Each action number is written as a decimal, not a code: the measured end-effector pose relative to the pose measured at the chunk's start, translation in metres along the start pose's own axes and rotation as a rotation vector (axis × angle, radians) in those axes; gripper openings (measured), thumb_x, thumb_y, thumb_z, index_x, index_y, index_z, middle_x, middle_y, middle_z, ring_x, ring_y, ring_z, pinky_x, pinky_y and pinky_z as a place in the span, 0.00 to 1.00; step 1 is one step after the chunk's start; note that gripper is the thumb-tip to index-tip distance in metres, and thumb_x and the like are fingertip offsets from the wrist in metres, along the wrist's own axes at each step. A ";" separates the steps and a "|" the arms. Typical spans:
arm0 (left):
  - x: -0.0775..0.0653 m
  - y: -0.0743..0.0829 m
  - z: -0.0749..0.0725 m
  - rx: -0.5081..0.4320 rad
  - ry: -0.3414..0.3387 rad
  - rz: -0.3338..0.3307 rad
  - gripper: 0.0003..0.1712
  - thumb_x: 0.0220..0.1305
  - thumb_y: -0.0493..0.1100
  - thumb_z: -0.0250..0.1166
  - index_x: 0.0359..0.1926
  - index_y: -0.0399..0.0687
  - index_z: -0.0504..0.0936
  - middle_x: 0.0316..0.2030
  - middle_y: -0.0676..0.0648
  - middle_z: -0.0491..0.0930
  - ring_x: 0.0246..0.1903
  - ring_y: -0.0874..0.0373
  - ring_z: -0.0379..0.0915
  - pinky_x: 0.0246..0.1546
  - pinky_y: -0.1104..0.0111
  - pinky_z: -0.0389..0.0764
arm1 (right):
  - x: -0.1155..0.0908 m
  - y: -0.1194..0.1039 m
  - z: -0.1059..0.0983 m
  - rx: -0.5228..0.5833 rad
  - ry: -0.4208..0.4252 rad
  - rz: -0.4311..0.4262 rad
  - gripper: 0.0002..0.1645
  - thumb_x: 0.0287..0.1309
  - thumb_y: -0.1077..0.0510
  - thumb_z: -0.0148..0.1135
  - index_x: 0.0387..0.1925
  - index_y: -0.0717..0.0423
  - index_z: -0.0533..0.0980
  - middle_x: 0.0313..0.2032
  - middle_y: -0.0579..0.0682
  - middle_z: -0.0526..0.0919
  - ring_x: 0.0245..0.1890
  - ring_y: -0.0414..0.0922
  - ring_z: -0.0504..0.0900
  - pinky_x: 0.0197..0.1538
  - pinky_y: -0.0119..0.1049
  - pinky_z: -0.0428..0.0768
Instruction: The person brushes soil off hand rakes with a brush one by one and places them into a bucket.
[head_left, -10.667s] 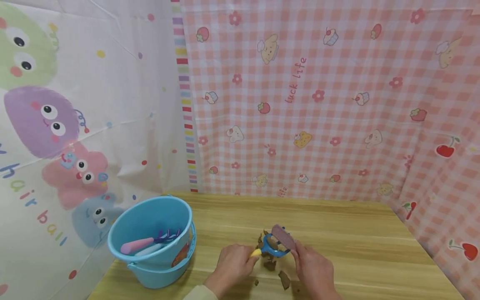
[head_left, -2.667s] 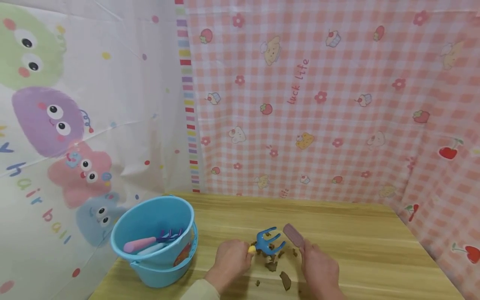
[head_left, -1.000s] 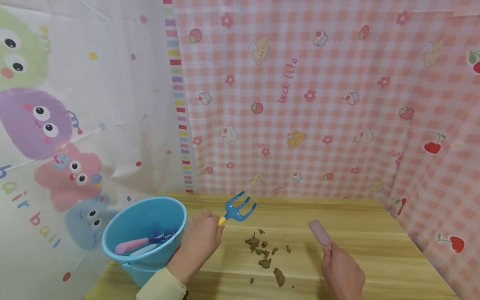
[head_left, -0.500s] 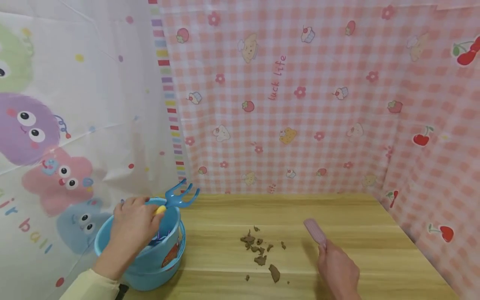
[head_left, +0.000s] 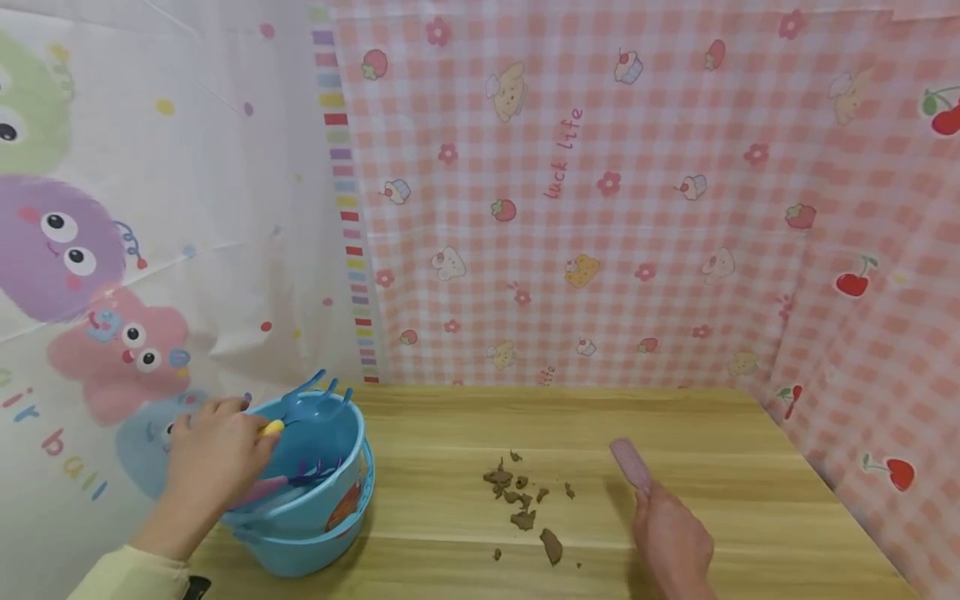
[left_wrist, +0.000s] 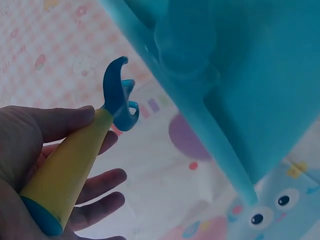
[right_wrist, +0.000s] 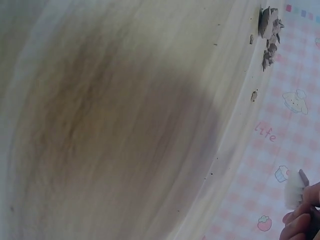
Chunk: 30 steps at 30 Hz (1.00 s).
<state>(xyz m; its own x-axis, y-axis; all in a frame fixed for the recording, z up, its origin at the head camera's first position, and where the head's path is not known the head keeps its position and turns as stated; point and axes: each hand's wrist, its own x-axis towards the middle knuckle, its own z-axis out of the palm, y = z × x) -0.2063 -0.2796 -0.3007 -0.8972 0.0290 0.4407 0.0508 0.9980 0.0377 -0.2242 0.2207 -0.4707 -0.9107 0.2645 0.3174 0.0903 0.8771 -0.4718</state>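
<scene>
My left hand (head_left: 213, 450) holds a blue three-pronged garden hand fork (head_left: 303, 410) by its yellow handle, above the light-blue bucket (head_left: 300, 554) at left. In the left wrist view the thumb presses the fork's handle (left_wrist: 70, 170), the other fingers spread loosely behind it. The prongs appear over the bucket's far rim. Out at the right, my right hand (head_left: 675, 533) grips a small mauve-backed brush (head_left: 630, 463) above the table; its white bristles (right_wrist: 294, 190) show in the right wrist view. Between the hands lie several brown dirt clumps (head_left: 522, 519), the biggest piece (head_left: 551, 546) nearest me.
Inside the bucket lies a pink-handled tool (head_left: 258, 492) with purple prongs, partly covered by my left hand. The wooden table (head_left: 750, 500) runs back to a pink checked cloth (head_left: 637, 308). A white cartoon-printed cloth (head_left: 225, 250) hangs behind the bucket.
The left hand has lifted the fork from the dirt clumps and carried it left over the bucket. The right hand has moved the brush away to the right. The clumps now lie more spread out.
</scene>
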 end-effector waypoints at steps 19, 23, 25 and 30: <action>0.012 -0.033 -0.009 0.056 -0.352 -0.025 0.11 0.60 0.48 0.63 0.24 0.50 0.82 0.34 0.41 0.76 0.45 0.32 0.67 0.45 0.26 0.55 | -0.004 0.004 0.004 0.025 -0.028 -0.001 0.19 0.69 0.55 0.55 0.49 0.68 0.75 0.28 0.61 0.81 0.25 0.61 0.80 0.22 0.54 0.74; 0.017 -0.032 0.000 0.069 -0.405 -0.034 0.12 0.60 0.49 0.64 0.25 0.48 0.82 0.34 0.39 0.76 0.47 0.30 0.66 0.48 0.24 0.53 | -0.005 0.005 0.006 0.024 -0.028 -0.003 0.20 0.69 0.55 0.55 0.52 0.68 0.75 0.30 0.62 0.81 0.25 0.61 0.81 0.22 0.54 0.75; 0.019 -0.030 0.005 0.078 -0.418 -0.040 0.13 0.59 0.50 0.65 0.26 0.46 0.82 0.35 0.38 0.76 0.48 0.30 0.65 0.48 0.25 0.53 | -0.005 0.005 0.007 0.019 -0.022 -0.007 0.20 0.69 0.55 0.55 0.52 0.68 0.74 0.30 0.62 0.81 0.25 0.61 0.81 0.22 0.54 0.75; 0.022 -0.025 0.017 0.107 -0.434 -0.024 0.19 0.58 0.52 0.67 0.31 0.38 0.82 0.35 0.36 0.75 0.47 0.30 0.65 0.48 0.25 0.54 | -0.005 0.005 0.009 0.021 -0.012 -0.013 0.20 0.69 0.55 0.55 0.52 0.69 0.74 0.30 0.63 0.81 0.25 0.62 0.81 0.23 0.55 0.75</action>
<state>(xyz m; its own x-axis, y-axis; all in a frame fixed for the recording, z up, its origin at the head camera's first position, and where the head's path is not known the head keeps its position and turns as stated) -0.2350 -0.3031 -0.3070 -0.9997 0.0040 0.0224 0.0026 0.9982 -0.0597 -0.2224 0.2203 -0.4820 -0.9166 0.2483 0.3132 0.0704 0.8716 -0.4851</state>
